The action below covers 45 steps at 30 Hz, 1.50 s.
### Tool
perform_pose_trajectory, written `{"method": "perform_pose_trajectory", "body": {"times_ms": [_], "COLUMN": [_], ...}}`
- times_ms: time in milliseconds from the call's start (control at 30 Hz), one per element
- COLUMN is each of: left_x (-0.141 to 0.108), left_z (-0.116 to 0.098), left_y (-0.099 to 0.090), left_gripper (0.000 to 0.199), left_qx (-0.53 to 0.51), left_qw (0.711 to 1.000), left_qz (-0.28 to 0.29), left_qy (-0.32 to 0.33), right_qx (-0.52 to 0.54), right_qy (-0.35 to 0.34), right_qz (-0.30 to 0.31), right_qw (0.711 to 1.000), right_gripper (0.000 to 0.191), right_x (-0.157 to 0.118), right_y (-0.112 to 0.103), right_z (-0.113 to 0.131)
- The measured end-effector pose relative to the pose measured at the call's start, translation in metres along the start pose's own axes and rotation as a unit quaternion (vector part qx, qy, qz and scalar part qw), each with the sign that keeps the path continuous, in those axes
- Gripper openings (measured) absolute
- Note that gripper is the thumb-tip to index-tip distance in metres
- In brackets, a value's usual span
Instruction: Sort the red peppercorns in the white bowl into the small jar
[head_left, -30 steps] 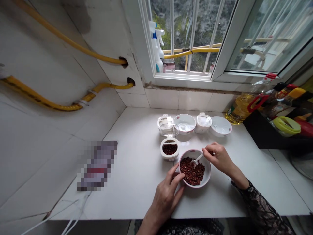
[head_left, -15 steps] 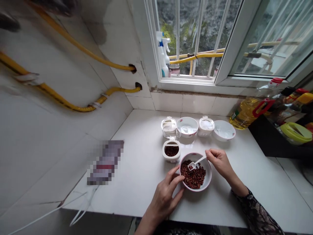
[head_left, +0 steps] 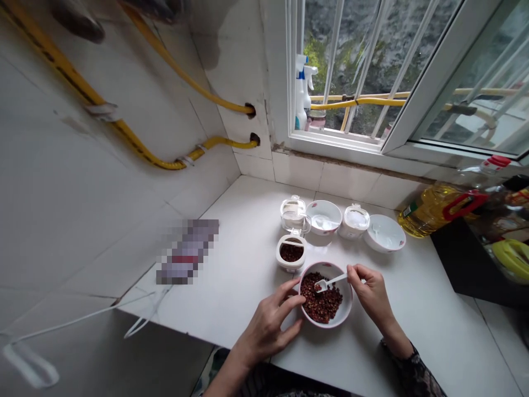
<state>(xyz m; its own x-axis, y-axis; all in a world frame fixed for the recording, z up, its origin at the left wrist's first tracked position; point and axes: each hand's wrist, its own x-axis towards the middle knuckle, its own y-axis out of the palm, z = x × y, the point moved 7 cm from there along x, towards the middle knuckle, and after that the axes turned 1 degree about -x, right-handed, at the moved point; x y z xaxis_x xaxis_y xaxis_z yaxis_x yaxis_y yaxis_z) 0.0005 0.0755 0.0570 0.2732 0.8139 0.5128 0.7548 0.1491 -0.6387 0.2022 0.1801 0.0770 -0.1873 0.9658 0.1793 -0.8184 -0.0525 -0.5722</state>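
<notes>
From my end of the feed, I have the right hand [head_left: 371, 292] closed in a pinch, thumb and fingertips together on the handle end of a small white spoon [head_left: 336, 279]. The spoon's long axis runs from those fingertips leftward and slightly back toward me, so its scoop hangs over the left half of the bowl [head_left: 347, 306]. A few dark red grains [head_left: 323, 309] seem to sit in the scoop; I cannot tell whether its underside touches the heap below.

My left hand [head_left: 270, 317] is half open and curved, its fingertips against the bowl's left rim, with no full grip around it that I can see.

The relation I watch is between scoop and jar [head_left: 291, 267]. The jar, lid raised and similar grains inside, stands on the surface [head_left: 231, 264] beyond the scoop and to its left, just beside the bowl's far-left rim. My left hand is the nearer one to that jar; the right reaches from the bowl's opposite side.
</notes>
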Motion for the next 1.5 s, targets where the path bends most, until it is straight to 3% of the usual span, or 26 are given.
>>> {"method": "perform_pose_trajectory", "body": {"times_ms": [300,633,767,867,1000,1100,1233,1333,1500], "left_x": [0.0,0.0,-0.001,-0.003,-0.006,-0.007,-0.007,-0.007,-0.006], "left_z": [-0.001,-0.001,0.001,0.002,0.004,0.004,0.004,0.003,0.002], "left_y": [-0.001,0.001,0.002,0.004,0.006,0.008,0.01,0.01,0.008], "left_gripper": [0.029,0.031,0.033,0.033,0.035,0.036,0.035,0.035,0.036], "left_qx": [0.0,-0.001,-0.006,-0.01,-0.005,0.005,0.021,0.026,0.02], "left_qw": [1.0,1.0,1.0,1.0,1.0,1.0,1.0,1.0,1.0], "left_qz": [0.0,0.001,-0.002,-0.002,0.0,-0.002,0.002,0.005,0.006], "left_qy": [0.009,0.012,0.01,0.013,0.013,0.018,0.013,0.012,0.011], "right_qx": [-0.001,0.127,0.149,0.116,-0.01,-0.124,-0.257,-0.248,-0.145], "right_qy": [0.004,0.083,0.082,0.035,-0.121,-0.292,-0.444,-0.445,-0.349], "right_qz": [-0.023,0.018,0.004,-0.028,-0.097,-0.162,-0.143,-0.148,-0.141], "right_qw": [1.0,0.988,0.985,0.992,0.988,0.934,0.847,0.848,0.915], "right_gripper": [0.045,0.054,0.053,0.049,0.038,0.034,0.026,0.025,0.03], "right_x": [-0.001,0.002,0.003,0.008,0.016,0.014,0.006,0.004,0.006], "right_y": [0.0,0.012,0.011,0.004,-0.005,-0.002,0.024,0.02,-0.016], "right_z": [-0.001,-0.016,-0.012,0.01,0.065,0.108,0.134,0.132,0.101]}}
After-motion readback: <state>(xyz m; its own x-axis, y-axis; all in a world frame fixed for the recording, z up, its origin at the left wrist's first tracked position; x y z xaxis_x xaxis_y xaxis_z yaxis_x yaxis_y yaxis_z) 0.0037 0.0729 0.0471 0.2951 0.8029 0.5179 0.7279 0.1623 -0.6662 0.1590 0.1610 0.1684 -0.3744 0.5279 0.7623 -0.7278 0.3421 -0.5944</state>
